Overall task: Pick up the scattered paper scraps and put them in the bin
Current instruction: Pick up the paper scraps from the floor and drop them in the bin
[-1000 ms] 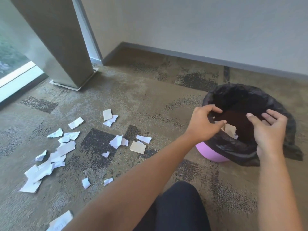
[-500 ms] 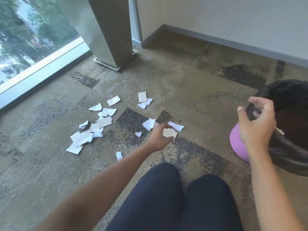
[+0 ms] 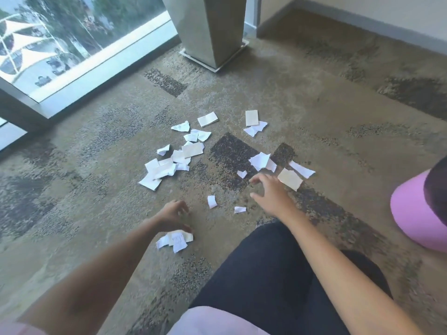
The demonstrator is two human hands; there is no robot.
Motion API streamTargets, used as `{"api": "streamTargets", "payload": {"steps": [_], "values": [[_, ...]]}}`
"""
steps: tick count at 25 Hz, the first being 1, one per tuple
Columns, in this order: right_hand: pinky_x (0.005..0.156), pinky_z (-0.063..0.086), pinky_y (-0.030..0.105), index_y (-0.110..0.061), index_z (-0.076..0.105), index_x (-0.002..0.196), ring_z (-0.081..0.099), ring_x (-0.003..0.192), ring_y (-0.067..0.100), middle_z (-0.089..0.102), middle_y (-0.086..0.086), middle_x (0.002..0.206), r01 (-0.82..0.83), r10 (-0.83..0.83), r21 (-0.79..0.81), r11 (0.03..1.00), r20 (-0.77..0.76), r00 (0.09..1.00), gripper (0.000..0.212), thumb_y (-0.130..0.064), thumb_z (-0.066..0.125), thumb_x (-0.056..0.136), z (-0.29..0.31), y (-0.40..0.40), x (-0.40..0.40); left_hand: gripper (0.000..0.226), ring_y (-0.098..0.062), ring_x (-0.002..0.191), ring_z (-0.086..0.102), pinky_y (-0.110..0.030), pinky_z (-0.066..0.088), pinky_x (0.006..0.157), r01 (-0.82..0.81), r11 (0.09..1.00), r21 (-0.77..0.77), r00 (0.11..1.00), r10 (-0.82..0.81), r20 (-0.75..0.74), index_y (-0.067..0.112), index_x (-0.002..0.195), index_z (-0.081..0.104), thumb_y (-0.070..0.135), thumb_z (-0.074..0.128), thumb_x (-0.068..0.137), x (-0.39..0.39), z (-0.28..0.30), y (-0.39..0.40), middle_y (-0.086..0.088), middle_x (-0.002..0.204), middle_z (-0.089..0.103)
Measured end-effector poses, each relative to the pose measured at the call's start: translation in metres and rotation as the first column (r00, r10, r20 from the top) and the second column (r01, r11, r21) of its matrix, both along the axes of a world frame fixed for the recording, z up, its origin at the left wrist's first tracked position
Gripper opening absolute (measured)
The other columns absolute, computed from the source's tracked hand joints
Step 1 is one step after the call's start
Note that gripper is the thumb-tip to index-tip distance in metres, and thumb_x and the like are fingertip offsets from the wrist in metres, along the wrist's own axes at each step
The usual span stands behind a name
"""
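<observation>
Torn paper scraps [image 3: 186, 151] are seen scattered over a mottled brown and dark-patched carpet [image 3: 314, 97]. Most are white with ragged edges; a few are cream-coloured and squarer, such as the one [image 3: 289, 179] lying just beside the right hand [image 3: 271, 194]. The densest cluster is spread across the middle of the floor, with overlapping pieces, some faintly printed. A pair of scraps [image 3: 254, 123] lies farther off toward the wall, and two small bits [image 3: 212, 201] are found between the two hands. A further small heap [image 3: 175, 239], marked with print, lies on the carpet right under the left hand [image 3: 173, 215].

The left hand is held low over that heap with its fingers loosely curled; whether the paper is touched or gripped cannot be told, as the hand is blurred. The right hand is stretched forward above the carpet with fingers spread and bent, and nothing is held in it.

The bin [image 3: 420, 213] is seen at the right edge, only partly in view: a pink body lined with a black bag [image 3: 436, 189]. It stands well apart from the main cluster. Dark trousers [image 3: 278, 274] are visible at the bottom, and a window [image 3: 72, 39] and a grey column [image 3: 212, 27] are seen at the top.
</observation>
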State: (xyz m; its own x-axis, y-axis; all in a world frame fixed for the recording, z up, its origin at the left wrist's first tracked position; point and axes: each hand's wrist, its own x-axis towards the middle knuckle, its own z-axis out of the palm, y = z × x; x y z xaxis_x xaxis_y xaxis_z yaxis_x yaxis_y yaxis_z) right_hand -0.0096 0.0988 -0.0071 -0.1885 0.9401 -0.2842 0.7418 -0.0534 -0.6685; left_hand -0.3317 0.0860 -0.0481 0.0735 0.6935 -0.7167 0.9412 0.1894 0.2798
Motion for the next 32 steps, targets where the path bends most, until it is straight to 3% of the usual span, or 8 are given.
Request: {"api": "streamTargets", "payload": {"steps": [4, 8, 13, 18, 21, 26, 29, 32], "values": [[0.094, 0.047, 0.044, -0.025, 0.048, 0.123, 0.048, 0.121, 0.023, 0.05, 0.0, 0.126, -0.195, 0.231, -0.215, 0.957, 0.155, 0.96, 0.046, -0.03, 0.073, 0.084, -0.033, 0.009, -0.038, 0.094, -0.019, 0.099, 0.044, -0.036, 0.049, 0.084, 0.161, 0.987, 0.006, 0.986, -0.161, -0.052, 0.023, 0.109, 0.043, 0.05, 0.095, 0.036, -0.011, -0.009, -0.019, 0.005, 0.11, 0.045], [0.087, 0.046, 0.04, -0.018, 0.048, 0.119, 0.05, 0.118, 0.028, 0.044, 0.006, 0.128, -0.17, 0.259, -0.308, 0.936, 0.278, 0.925, 0.056, -0.039, 0.079, 0.078, -0.053, 0.014, -0.056, 0.108, -0.022, 0.115, 0.036, -0.05, 0.052, 0.086, 0.213, 0.977, 0.026, 0.962, -0.205, -0.181, 0.026, 0.12, 0.028, 0.042, 0.096, 0.038, -0.006, -0.015, -0.031, 0.005, 0.126, 0.033], [0.078, 0.047, 0.037, -0.018, 0.042, 0.104, 0.05, 0.114, 0.029, 0.045, 0.008, 0.124, -0.161, 0.269, -0.274, 0.948, 0.423, 0.865, 0.049, -0.034, 0.081, 0.078, -0.064, 0.015, -0.07, 0.128, -0.027, 0.124, 0.03, -0.056, 0.05, 0.088, -0.128, 0.987, 0.094, 0.928, 0.153, -0.34, 0.02, 0.134, 0.016, 0.041, 0.097, 0.037, -0.002, -0.021, -0.044, -0.003, 0.129, 0.026], [0.068, 0.042, 0.029, -0.017, 0.055, 0.087, 0.062, 0.096, 0.022, 0.051, 0.002, 0.104, -0.249, 0.35, -0.272, 0.929, 0.44, 0.827, 0.026, -0.023, 0.079, 0.081, -0.061, 0.015, -0.079, 0.107, -0.034, 0.126, 0.029, -0.047, 0.041, 0.101, -0.413, 0.909, 0.051, 0.886, 0.414, -0.207, 0.016, 0.126, 0.025, 0.022, 0.097, 0.046, -0.01, -0.028, -0.052, -0.01, 0.129, 0.03], [0.065, 0.044, 0.026, -0.014, 0.066, 0.085, 0.067, 0.087, 0.016, 0.061, 0.0, 0.101, -0.271, 0.374, -0.28, 0.921, 0.439, 0.817, 0.011, -0.016, 0.077, 0.083, -0.058, 0.016, -0.08, 0.097, -0.033, 0.122, 0.03, -0.046, 0.045, 0.095, -0.428, 0.902, 0.058, 0.886, 0.431, -0.171, 0.018, 0.119, 0.029, 0.016, 0.096, 0.048, -0.005, -0.026, -0.051, -0.009, 0.127, 0.03], [0.049, 0.037, 0.018, -0.017, 0.058, 0.075, 0.061, 0.065, 0.007, 0.065, -0.006, 0.078, -0.318, 0.417, -0.295, 0.901, 0.384, 0.824, 0.019, -0.012, 0.071, 0.088, -0.06, 0.023, -0.085, 0.076, -0.026, 0.112, 0.037, -0.037, 0.046, 0.08, -0.343, 0.933, 0.106, 0.935, 0.35, -0.058, 0.019, 0.109, 0.035, 0.0, 0.087, 0.058, 0.009, -0.025, -0.051, -0.003, 0.119, 0.029], [0.077, 0.054, 0.026, -0.027, 0.05, 0.07, 0.06, 0.098, 0.01, 0.06, -0.006, 0.111, -0.464, 0.49, -0.157, 0.872, 0.278, 0.826, 0.028, -0.023, 0.074, 0.085, -0.054, 0.036, -0.104, 0.065, -0.022, 0.105, 0.042, -0.039, 0.053, 0.084, -0.154, 0.97, 0.189, 0.988, 0.149, 0.043, 0.025, 0.111, 0.039, -0.009, 0.071, 0.066, 0.01, -0.028, -0.055, -0.002, 0.118, 0.03], [0.113, 0.037, 0.047, -0.027, 0.051, 0.07, 0.035, 0.14, 0.018, 0.042, -0.01, 0.152, -0.703, 0.713, -0.165, 0.691, 0.315, 0.627, 0.027, -0.022, 0.074, 0.083, -0.051, 0.042, -0.124, 0.072, -0.021, 0.104, 0.045, -0.038, 0.051, 0.092, 0.058, 0.974, 0.219, 0.99, -0.084, 0.112, 0.029, 0.126, 0.043, -0.004, 0.072, 0.07, 0.003, -0.027, -0.056, -0.002, 0.121, 0.03]]}}
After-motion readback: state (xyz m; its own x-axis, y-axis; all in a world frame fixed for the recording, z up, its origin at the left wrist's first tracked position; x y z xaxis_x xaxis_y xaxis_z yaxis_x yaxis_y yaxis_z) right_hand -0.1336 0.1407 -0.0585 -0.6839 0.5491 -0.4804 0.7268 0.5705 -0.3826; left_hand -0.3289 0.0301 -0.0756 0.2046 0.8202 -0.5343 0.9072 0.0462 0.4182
